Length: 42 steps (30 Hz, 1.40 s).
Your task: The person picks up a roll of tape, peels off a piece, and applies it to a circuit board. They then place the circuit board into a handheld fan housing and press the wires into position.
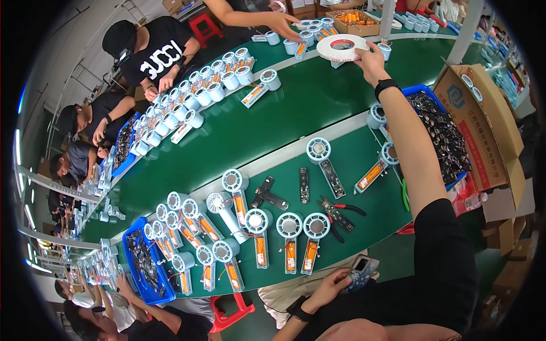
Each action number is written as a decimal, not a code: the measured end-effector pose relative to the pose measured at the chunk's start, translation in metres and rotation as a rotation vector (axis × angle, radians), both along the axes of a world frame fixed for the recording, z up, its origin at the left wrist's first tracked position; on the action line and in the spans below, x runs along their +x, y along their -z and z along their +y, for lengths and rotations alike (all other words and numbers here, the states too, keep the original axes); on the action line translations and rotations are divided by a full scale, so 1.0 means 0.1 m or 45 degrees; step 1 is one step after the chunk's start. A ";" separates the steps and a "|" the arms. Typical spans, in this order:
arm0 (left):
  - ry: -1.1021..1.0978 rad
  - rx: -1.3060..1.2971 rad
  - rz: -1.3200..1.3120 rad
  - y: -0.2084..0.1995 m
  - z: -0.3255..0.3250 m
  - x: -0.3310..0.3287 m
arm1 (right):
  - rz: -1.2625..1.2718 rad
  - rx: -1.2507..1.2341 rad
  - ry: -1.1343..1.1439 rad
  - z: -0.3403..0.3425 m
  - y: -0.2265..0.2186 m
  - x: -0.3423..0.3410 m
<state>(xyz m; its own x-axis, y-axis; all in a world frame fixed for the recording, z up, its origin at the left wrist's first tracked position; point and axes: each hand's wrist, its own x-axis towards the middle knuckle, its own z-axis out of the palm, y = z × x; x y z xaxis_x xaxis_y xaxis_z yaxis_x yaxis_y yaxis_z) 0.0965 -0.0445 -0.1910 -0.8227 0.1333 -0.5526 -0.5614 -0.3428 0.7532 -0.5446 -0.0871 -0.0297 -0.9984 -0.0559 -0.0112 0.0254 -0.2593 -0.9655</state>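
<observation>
My right arm stretches far across the table, and my right hand (372, 61) grips the edge of a wide white roll of tape (324, 48) over the far side of the green belt. Low in the view, near my lap, my left hand (331, 286) is closed, its fingertips against a dark blue patterned object (358, 279) with a small grey device on top; what the fingers pinch is unclear. On the near table stand several light blue fan units (290, 225) with orange batteries, beside black circuit boards (304, 184) and red-handled pliers (348, 208).
Blue trays of dark parts stand at left (149, 267) and right (435, 128). A cardboard box (475, 136) rises at the right. Across the belt (227, 136), fan units stand in rows (199, 94). Another person's hand (282, 24) reaches near the tape roll; co-workers sit along the far side.
</observation>
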 end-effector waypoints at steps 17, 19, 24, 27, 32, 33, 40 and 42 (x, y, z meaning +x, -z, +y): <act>0.294 -0.481 0.595 -0.59 0.14 -0.50 | 0.085 0.112 -1.300 0.30 -0.68 1.11; 0.284 -0.499 0.626 -0.82 0.10 -0.55 | 0.076 0.333 -1.905 0.73 -0.95 1.89; 0.019 -0.324 0.589 -1.25 0.03 -0.45 | 0.754 0.853 -2.368 1.56 -1.14 3.29; -0.145 -0.228 0.583 -1.42 0.03 -0.53 | 0.311 1.106 -2.167 1.72 -1.12 3.50; -0.327 -0.742 1.016 -1.58 -0.15 -0.66 | 0.230 1.067 -1.207 2.48 -1.11 3.43; -0.379 -0.968 1.205 -1.59 -0.20 -0.67 | 0.203 1.093 -1.165 2.70 -1.09 3.46; -0.639 -1.196 1.264 -1.33 -0.74 -0.08 | 0.039 0.344 0.172 4.00 -0.40 3.82; -0.574 -1.250 1.260 -1.26 -0.79 -0.05 | -0.097 0.297 0.125 4.50 -0.16 3.92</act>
<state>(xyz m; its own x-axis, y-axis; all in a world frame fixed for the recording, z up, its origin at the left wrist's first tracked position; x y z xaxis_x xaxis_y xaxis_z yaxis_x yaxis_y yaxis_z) 0.0911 -0.1239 -0.0648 -0.7811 -0.3212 0.5354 0.3261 0.5214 0.7885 -0.1526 0.3630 -0.0139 -0.9946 0.0545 -0.0878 0.0860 -0.0347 -0.9957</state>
